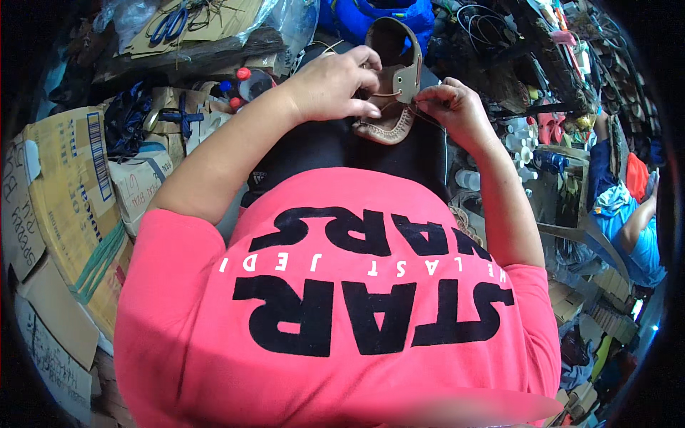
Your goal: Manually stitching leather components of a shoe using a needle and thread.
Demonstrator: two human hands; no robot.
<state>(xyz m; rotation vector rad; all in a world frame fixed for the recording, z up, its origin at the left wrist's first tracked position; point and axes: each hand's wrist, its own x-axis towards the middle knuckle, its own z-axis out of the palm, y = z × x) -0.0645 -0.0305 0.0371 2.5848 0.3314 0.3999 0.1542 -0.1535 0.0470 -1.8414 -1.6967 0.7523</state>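
One tan leather moccasin [389,80], its toe seam [392,133] stitched in gathers, sits over dark trousers [321,146] between this person's two hands, with a brown lace [386,94] crossing by the eyelet tab [405,87]. The left hand [335,84] is curled, thumb and fingertips apart beside the lace, though I can't tell from here whether it grips it, while the right hand [457,108] pinches thin cord [417,107] just beside the tab. Beyond both hands bulges blue plastic [421,20], blue-handled scissors [168,27] lie farther off past the left hand, and clear plastic containers [468,180] crowd right of the right hand.
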